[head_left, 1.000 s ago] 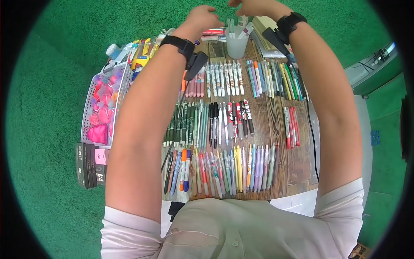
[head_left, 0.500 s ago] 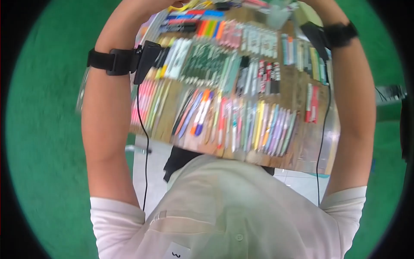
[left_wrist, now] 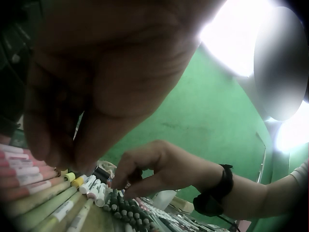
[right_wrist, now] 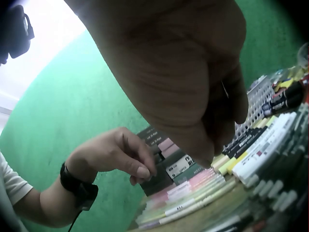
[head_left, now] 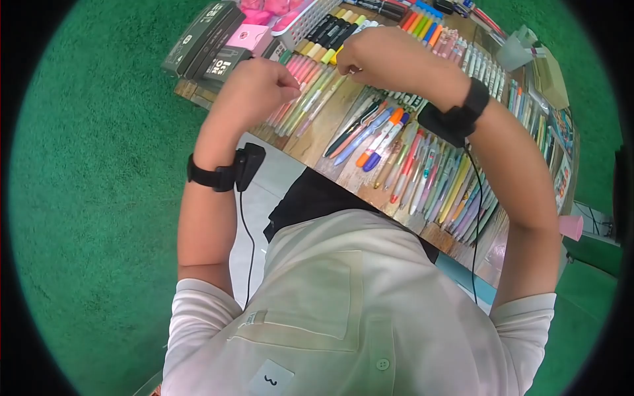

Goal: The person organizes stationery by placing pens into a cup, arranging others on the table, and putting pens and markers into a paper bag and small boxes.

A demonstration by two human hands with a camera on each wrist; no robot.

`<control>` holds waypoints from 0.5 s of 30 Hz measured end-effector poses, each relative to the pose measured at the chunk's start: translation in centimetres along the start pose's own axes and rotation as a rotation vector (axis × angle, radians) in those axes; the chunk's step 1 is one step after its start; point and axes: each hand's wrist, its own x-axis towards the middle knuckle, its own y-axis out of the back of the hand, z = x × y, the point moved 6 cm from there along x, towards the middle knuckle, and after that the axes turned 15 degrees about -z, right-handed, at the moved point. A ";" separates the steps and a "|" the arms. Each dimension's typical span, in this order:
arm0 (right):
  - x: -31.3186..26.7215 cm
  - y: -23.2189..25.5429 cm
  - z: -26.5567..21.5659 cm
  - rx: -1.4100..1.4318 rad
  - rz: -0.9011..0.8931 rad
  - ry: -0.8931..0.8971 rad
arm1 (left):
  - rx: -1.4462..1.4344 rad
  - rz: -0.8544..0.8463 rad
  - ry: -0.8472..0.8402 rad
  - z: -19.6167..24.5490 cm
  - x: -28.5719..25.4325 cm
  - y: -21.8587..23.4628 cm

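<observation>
My left hand [head_left: 254, 92] hovers over the left end of a row of pink pens [head_left: 302, 68] and pale green pens [head_left: 308, 109], its fingers loosely bent with nothing seen in them. To its right, my right hand [head_left: 393, 61] hangs palm down, fingertips close over the black, cream and yellow markers [right_wrist: 234, 152] and white pens [right_wrist: 265, 151]. In the left wrist view, thumb and fingers of that right hand [left_wrist: 154, 169] stand apart above dark green pens [left_wrist: 128, 212]. The right forearm covers part of the rows in the head view.
Dark boxes [head_left: 201, 41] and a pink box [head_left: 248, 38] stand at the table's left edge beside a white basket [head_left: 310, 25] of pink items. Orange and blue markers [head_left: 389, 135] lie among several pens along the near edge. A frosted cup [head_left: 517, 51] holds pens at the far right.
The head view has turned left, bringing the boxes into sight. Both hands have come back from the table's far side to the pens at the left, the right hand away from the cup.
</observation>
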 end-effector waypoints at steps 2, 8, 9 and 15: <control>1.1 -1.1 -0.6 -0.121 -0.029 -0.042 | 0.013 0.017 -0.007 -0.5 0.1 -1.0; 3.0 -3.0 -0.5 -0.077 -0.063 0.003 | 0.159 -0.027 0.003 -0.3 0.6 -3.1; 3.2 -3.3 -0.4 -0.081 -0.065 0.005 | 0.155 -0.028 0.004 -0.4 0.7 -3.4; 3.5 -4.0 -0.2 -0.031 -0.118 -0.038 | 0.217 -0.019 0.015 -0.1 1.0 -4.6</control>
